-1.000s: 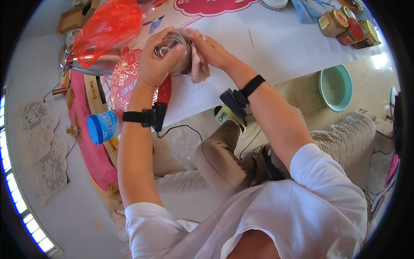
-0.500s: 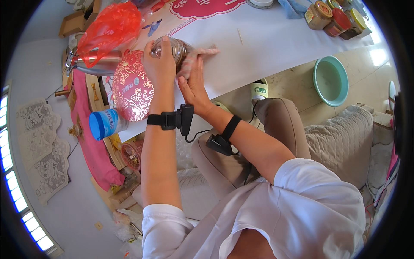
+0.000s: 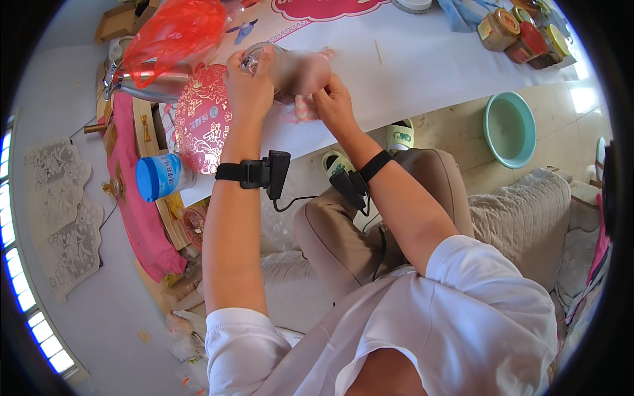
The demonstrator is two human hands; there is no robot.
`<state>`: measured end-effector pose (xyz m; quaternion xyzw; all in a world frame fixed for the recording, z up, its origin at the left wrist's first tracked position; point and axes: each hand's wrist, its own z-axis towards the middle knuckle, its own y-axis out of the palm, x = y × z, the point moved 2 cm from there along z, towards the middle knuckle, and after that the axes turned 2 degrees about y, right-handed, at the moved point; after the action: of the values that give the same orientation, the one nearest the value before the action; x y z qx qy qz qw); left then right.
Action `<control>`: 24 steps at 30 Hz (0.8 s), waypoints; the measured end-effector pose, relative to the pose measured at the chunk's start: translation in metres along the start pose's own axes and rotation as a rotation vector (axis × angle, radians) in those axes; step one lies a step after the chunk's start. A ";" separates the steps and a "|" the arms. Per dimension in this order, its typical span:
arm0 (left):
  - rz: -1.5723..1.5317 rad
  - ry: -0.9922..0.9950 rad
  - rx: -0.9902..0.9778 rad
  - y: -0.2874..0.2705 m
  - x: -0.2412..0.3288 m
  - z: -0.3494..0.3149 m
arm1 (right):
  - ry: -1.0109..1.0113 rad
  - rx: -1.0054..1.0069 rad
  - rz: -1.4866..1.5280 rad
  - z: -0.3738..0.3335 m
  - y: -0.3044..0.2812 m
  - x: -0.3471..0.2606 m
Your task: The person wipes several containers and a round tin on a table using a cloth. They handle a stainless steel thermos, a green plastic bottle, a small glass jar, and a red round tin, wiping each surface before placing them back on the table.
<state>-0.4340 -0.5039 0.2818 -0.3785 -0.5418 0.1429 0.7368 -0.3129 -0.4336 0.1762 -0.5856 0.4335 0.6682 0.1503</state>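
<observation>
My left hand (image 3: 249, 91) is wrapped round one end of a clear glass jar (image 3: 285, 71), which is tilted over on its side above the white table. The far end of the jar is blurred, so its contents cannot be made out. My right hand (image 3: 338, 109) pinches a pink-and-white cloth (image 3: 306, 109) against the jar's other end. Part of the cloth hangs below the jar, and a corner shows beyond it. Just left of my left wrist lies a red round board with gold flower print (image 3: 205, 122).
On the left are a red plastic bag (image 3: 175, 36), a steel flask (image 3: 158, 82) and a blue-lidded tub (image 3: 157, 177). Several lidded jars (image 3: 498, 30) stand at the far right of the table. A green basin (image 3: 510, 129) rests on the floor.
My right hand has gone from lying flat on the cloth to pinching it, and has moved right. The cloth has shifted round the jar's end; the left hand keeps its hold.
</observation>
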 end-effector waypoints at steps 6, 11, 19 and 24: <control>0.016 0.030 0.018 0.001 -0.002 0.001 | -0.286 -0.125 -0.011 0.003 0.015 -0.013; 0.018 -0.002 0.028 0.002 -0.002 -0.002 | -0.093 -0.165 -0.243 0.052 0.014 -0.008; -0.170 0.332 -0.424 -0.014 0.003 0.016 | 0.329 -0.594 0.031 0.050 -0.012 -0.040; 0.026 0.526 -0.510 -0.028 0.025 0.015 | 0.057 -0.428 0.020 0.044 -0.017 -0.042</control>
<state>-0.4440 -0.5010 0.3213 -0.5806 -0.3474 -0.0897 0.7309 -0.3184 -0.3773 0.2051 -0.6185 0.2918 0.7296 0.0037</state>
